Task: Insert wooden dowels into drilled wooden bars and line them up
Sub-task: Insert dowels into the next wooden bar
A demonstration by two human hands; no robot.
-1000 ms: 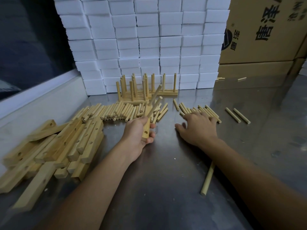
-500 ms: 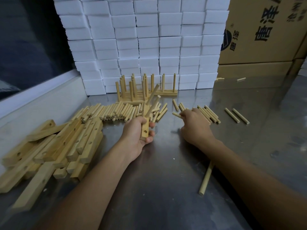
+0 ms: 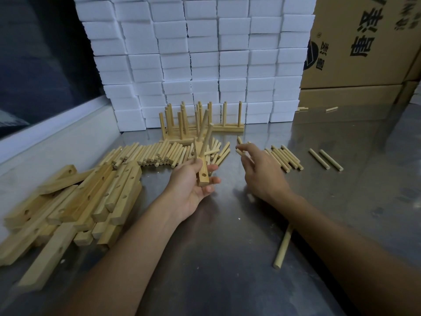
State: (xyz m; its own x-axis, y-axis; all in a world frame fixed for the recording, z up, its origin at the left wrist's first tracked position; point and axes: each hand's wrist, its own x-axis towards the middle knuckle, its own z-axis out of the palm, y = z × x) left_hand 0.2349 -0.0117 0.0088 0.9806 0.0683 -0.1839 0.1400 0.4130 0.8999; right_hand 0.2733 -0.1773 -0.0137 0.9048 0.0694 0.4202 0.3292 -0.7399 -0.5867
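Two dowels already stand in the bar point(image 3: 201, 169) gripped by the left hand point(image 3: 193, 188) above the worktop point(image 3: 227, 236), while the right hand point(image 3: 259, 169) pinches a third dowel point(image 3: 239, 152), which I judge must go into the empty near hole.

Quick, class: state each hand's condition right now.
Left hand: holds a drilled bar with two dowels in it.
Right hand: pinches one dowel.

A small workshop or packing room, seen from a worker's station: a scuffed steel tabletop point(image 3: 227, 258) carries loose wooden dowels point(image 3: 155, 153) and a heap of drilled wooden bars point(image 3: 75, 201). Behind them rise stacked white foam blocks point(image 3: 205, 53) and printed cardboard cartons point(image 3: 364, 42), the stock of small-scale assembly work.
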